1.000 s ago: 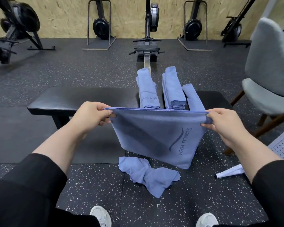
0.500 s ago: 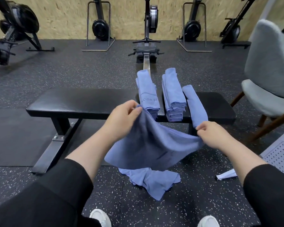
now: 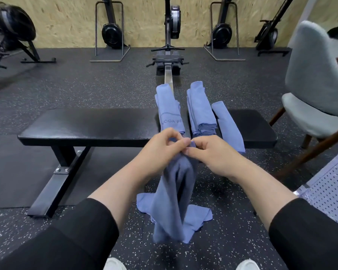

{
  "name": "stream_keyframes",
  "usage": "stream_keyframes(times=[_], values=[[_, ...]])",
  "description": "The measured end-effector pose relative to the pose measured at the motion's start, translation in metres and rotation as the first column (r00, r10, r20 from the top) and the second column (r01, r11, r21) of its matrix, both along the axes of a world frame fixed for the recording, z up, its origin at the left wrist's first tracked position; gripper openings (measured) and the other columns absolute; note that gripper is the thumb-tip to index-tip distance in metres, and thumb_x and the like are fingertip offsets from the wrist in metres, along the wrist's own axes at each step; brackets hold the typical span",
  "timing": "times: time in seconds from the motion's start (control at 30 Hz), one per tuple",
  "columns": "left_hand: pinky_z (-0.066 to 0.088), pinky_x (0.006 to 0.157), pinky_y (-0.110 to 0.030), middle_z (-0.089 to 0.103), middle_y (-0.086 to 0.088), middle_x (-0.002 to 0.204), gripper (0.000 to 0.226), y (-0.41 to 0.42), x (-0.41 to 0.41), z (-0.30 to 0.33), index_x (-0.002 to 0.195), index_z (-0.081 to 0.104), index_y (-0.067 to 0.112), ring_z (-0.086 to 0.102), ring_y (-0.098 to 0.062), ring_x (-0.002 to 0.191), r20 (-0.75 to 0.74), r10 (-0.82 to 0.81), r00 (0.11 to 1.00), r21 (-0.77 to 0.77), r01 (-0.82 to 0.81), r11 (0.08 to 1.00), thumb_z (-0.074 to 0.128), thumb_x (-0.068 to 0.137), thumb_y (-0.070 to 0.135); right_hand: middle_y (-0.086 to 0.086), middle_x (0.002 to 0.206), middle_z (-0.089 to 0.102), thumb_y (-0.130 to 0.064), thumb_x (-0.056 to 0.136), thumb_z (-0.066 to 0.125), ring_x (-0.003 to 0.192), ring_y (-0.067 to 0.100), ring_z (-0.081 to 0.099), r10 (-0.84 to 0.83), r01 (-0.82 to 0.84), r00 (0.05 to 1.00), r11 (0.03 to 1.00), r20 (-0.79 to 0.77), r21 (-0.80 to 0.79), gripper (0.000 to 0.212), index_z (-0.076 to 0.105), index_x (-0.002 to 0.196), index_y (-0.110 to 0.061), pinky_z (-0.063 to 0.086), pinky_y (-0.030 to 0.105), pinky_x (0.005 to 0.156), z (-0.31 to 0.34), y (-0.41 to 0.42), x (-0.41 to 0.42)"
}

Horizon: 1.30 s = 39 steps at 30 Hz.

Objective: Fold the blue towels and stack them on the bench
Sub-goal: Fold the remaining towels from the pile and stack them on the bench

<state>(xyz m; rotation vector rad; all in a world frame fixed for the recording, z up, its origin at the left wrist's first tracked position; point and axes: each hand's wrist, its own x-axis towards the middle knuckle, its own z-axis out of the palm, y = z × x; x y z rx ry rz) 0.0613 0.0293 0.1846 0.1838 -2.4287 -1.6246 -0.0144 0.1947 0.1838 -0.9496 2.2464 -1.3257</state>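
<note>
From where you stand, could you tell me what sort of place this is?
Most likely a gym: a rowing machine on speckled rubber flooring, a black padded workout bench, and more upright rowers stored along the wall.

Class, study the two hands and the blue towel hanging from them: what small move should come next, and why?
Probably pass both pinched corners to one hand and smooth the fold down. The left hand and right hand meet above the bench edge, pinching the held towel, which hangs doubled but rumpled. Folded stacks already wait on the bench; another towel lies on the floor.
</note>
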Motion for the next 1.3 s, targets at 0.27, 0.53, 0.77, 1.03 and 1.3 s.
stream_keyframes(times=[0.27, 0.53, 0.77, 1.03, 1.3], values=[[0.037, 0.06, -0.023, 0.057, 0.006, 0.067, 0.028, -0.018, 0.017, -0.03, 0.078, 0.063, 0.007, 0.047, -0.009, 0.064, 0.371, -0.182, 0.911, -0.089, 0.229, 0.969, 0.08, 0.082, 0.029, 0.014, 0.072, 0.054, -0.038, 0.097, 0.063, 0.07, 0.014, 0.043, -0.23, 0.214, 0.972, 0.955, -0.056, -0.203, 0.035, 0.069, 0.095, -0.004, 0.033, 0.032, 0.065, 0.011, 0.021, -0.018], [0.026, 0.05, -0.029, 0.046, 0.0, 0.058, 0.042, -0.059, 0.035, -0.034, 0.072, 0.06, 0.004, 0.035, -0.014, 0.057, 0.355, 0.159, 0.921, -0.533, 0.06, 0.844, 0.073, 0.087, 0.041, 0.007, 0.077, 0.065, -0.035, 0.098, 0.06, 0.072, 0.011, 0.051, -0.46, 0.424, 0.882, 0.868, -0.1, -0.259, 0.026, 0.069, 0.089, -0.012, 0.04, 0.034, 0.069, 0.004, 0.063, -0.039], [0.027, 0.051, -0.024, 0.043, 0.009, 0.053, 0.039, -0.091, 0.052, -0.017, 0.062, 0.05, 0.016, 0.034, -0.006, 0.052, 0.044, 0.288, 0.957, -0.498, -0.229, 0.836, 0.064, 0.097, 0.024, 0.01, 0.078, 0.066, -0.041, 0.094, 0.057, 0.07, 0.017, 0.053, -0.501, 0.485, 0.859, 0.862, -0.105, -0.145, 0.025, 0.069, 0.087, -0.02, 0.052, 0.042, 0.064, -0.003, 0.074, -0.04], [0.05, 0.072, -0.038, 0.056, -0.002, 0.074, 0.035, -0.096, 0.051, -0.019, 0.093, 0.067, -0.004, 0.047, -0.016, 0.071, 0.016, 0.339, 0.94, 0.065, -0.34, 0.938, 0.059, 0.101, 0.029, 0.013, 0.081, 0.063, -0.037, 0.097, 0.057, 0.075, 0.016, 0.054, -0.506, 0.495, 0.862, 0.849, -0.014, -0.182, 0.03, 0.065, 0.087, -0.01, 0.055, 0.04, 0.066, -0.005, 0.071, -0.037], [0.046, 0.053, -0.026, 0.048, -0.001, 0.061, 0.025, -0.053, 0.021, -0.025, 0.075, 0.064, 0.004, 0.042, -0.014, 0.057, 0.055, 0.467, 0.883, 0.25, -0.465, 0.849, 0.072, 0.091, 0.02, 0.013, 0.084, 0.067, -0.02, 0.104, 0.055, 0.08, 0.025, 0.062, -0.369, 0.414, 0.888, 0.901, 0.275, -0.129, 0.027, 0.067, 0.095, 0.003, 0.06, 0.051, 0.082, -0.009, 0.039, -0.025]])
